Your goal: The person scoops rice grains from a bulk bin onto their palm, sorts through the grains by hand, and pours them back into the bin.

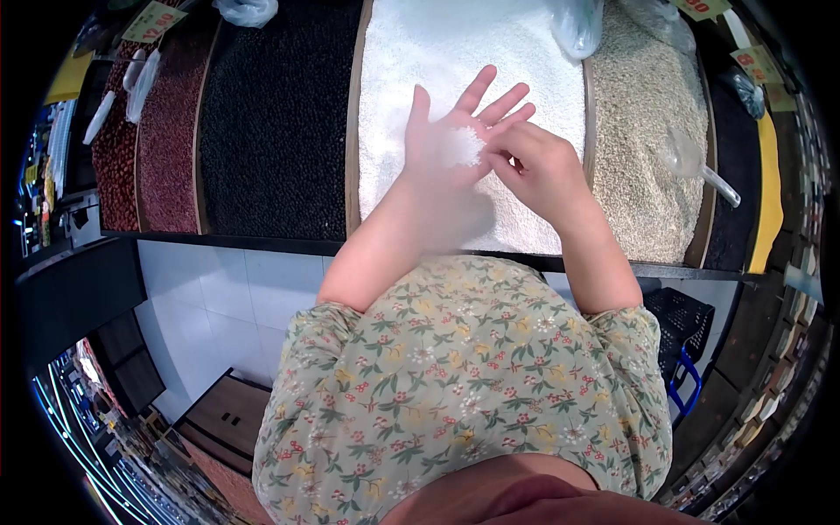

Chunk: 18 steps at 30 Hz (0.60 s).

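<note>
My left hand (446, 144) is held palm up over the bin of white rice (402, 52), its fingers spread apart. A small heap of white rice grains (464, 147) lies on its palm. A hazy blur covers part of that palm and wrist. My right hand (538, 166) reaches in from the right, thumb and fingers pinched together at the edge of the left palm, beside the grains. What sits between those fingertips is too small to make out. Both hands are above the rice surface.
Wooden dividers separate black grain (271, 122), dark red grain (175, 131), red beans (114, 166) and beige grain (647, 114). A clear scoop (687, 157) lies on the beige grain. Plastic bags (577, 31) and price cards (153, 22) are along the back. A black basket (682, 319) stands lower right.
</note>
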Each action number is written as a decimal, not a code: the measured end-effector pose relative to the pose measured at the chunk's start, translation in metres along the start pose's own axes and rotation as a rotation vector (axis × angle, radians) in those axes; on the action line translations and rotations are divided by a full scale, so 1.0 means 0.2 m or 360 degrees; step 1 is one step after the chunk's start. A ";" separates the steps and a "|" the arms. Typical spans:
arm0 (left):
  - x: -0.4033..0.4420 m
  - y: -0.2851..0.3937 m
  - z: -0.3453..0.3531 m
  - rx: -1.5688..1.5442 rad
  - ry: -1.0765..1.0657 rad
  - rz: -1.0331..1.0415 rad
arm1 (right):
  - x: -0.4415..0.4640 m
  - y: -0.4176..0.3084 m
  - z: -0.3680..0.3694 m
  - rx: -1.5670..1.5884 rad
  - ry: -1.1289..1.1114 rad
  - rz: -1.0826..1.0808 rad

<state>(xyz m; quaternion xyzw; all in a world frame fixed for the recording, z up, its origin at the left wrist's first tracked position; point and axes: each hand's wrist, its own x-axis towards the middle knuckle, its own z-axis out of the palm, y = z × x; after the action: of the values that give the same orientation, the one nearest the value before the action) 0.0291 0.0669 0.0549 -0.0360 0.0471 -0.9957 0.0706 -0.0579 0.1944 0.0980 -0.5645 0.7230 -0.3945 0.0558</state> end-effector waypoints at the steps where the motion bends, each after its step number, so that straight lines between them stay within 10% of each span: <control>1: 0.00 0.00 0.00 -0.0003 0.0003 0.0001 | 0.00 0.00 0.01 -0.0026 0.0008 -0.0003; 18: -0.01 -0.05 0.01 0.0337 0.0099 -0.0007 | -0.02 0.02 -0.01 -0.0190 -0.0203 -0.0041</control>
<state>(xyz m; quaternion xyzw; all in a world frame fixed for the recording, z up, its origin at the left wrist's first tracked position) 0.0308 0.0760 0.0578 0.0026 -0.0562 -0.9959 0.0703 -0.0607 0.1985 0.0949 -0.6000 0.7328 -0.3147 0.0628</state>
